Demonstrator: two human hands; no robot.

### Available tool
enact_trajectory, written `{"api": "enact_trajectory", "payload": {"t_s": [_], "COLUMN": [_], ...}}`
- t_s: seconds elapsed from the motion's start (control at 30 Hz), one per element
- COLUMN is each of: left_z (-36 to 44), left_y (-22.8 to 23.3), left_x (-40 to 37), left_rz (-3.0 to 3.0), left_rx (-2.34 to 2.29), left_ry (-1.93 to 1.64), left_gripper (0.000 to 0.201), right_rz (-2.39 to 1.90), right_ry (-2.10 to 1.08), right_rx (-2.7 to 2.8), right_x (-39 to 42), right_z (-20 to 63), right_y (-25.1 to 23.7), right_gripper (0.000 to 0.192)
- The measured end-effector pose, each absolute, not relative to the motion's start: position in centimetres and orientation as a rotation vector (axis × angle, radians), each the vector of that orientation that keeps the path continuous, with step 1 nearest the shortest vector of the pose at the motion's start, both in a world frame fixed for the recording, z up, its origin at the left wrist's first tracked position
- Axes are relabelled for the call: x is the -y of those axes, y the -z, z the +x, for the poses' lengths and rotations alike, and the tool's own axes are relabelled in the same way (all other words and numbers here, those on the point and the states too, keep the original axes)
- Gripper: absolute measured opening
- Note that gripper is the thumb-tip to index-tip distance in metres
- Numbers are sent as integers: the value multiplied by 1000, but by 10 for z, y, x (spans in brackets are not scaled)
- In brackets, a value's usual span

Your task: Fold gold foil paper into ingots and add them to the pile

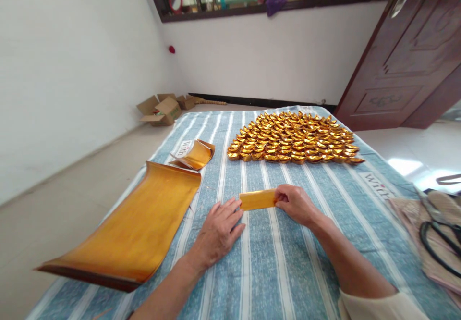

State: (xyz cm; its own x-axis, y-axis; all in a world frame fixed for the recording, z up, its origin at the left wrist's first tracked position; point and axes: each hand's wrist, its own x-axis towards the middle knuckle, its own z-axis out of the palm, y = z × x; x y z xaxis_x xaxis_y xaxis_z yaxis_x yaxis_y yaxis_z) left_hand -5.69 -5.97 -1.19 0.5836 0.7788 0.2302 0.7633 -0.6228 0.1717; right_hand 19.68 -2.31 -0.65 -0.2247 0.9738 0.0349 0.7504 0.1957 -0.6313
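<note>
On the striped cloth [273, 262], mid-table, you've got one small gold paper slip [257, 199] lying flat, long side across. Right hand [296, 204] pinches its right end between thumb and fingers; left hand [219, 231] lies flat, fingers spread, tips touching the slip's left end, gripping nothing

Looks like the fold step. Keep the left fingertips pressing that end down so the slip can't skate on the cloth, and line up the edges before you crease. Foil paper likely holds a wrong crease, so press once and firmly

Slip itself: narrow rectangle, shiny orange-gold, slight curl along its length, looks thin and springy

Outward: big stack of gold sheets [133, 228] to your left, edges curling up, a smaller curled sheet [195, 154] just beyond it. Finished gold ingots [293, 138] sit in tight rows at the far side, well apart from your hands. Scissors [441, 243] at the right edge
</note>
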Motion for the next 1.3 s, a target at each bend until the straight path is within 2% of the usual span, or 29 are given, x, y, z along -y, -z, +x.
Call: {"api": "enact_trajectory", "payload": {"t_s": [0.2, 0.43, 0.7, 1.1, 1.2, 1.3], "left_z": [-54, -55, -41, -33, -34, -34], "left_y": [10, 16, 7, 1, 1, 4], "left_x": [58, 58, 59, 53, 53, 53], "left_rz": [2786, 2800, 2771, 2815, 2775, 2730], "left_rx": [-1242, -1140, -1013, -963, -968, -984], "left_ry": [-517, -662, -812, -577, -571, -615], "left_gripper": [19, 19, 20, 19, 15, 8], "right_rz": [-1748, -1919, -2041, -2073, -1934, -1539], "right_ry": [-620, -610, -563, -546, -471, -500], "right_rx": [2037, 2019, 2008, 1842, 1761, 1796], "right_x": [20, 14, 14, 10, 13, 21], "right_z": [213, 232, 239, 254, 250, 236], "right_y": [5, 2, 1, 5, 2, -1], "right_gripper": [7, 16, 17, 12, 13, 12]}}
